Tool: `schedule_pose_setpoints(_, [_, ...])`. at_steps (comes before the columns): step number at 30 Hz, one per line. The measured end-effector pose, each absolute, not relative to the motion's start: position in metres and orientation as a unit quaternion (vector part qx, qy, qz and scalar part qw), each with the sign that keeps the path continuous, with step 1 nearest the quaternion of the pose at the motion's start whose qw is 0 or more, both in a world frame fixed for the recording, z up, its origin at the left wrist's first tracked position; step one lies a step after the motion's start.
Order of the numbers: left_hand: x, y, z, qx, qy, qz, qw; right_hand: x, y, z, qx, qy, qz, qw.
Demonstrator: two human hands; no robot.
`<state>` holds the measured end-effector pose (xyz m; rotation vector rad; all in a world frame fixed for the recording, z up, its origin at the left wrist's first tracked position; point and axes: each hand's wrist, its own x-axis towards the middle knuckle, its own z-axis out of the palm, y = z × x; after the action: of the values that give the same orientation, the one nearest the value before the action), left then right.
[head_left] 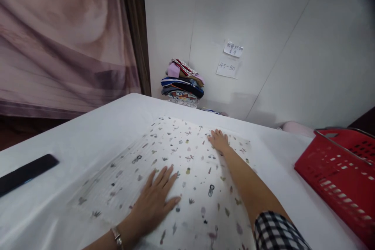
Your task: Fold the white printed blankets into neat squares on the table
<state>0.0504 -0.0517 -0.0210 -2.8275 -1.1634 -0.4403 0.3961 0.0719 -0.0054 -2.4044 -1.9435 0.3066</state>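
A thin white cloth printed with small plants, fruit and birds lies spread over the white table. Flat on its near middle rests my left hand, fingers spread and holding nothing; a bracelet circles that wrist. My right hand reaches farther out and presses on the cloth close to its far right edge, fingers apart. A checked sleeve covers part of my right arm. Faint wrinkles run through the left side of the cloth, and its nearest part passes out of the frame.
A red plastic basket with a metal handle stands at the right. At the left edge of the white table lies a black phone-like slab. Folded fabrics are stacked behind the far edge, before a wall with paper notes. A curtain hangs at left.
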Motion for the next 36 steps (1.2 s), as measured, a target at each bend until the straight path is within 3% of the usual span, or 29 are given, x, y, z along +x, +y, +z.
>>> schedule_pose_setpoints(19, [0.05,-0.053,-0.02,-0.914,-0.385,-0.129,-0.015,0.354,0.096,0.003,-0.751,-0.651,0.109,-0.01])
schedule_pose_setpoints(31, [0.052,-0.059,-0.014,-0.909,-0.392,-0.123,-0.066,0.316,-0.053,-0.002,-0.695,-0.711,0.108,0.002])
schedule_pose_setpoints(36, [0.057,-0.061,-0.011,-0.901,-0.405,-0.111,-0.109,0.322,-0.069,-0.013,-0.723,-0.686,0.079,-0.017])
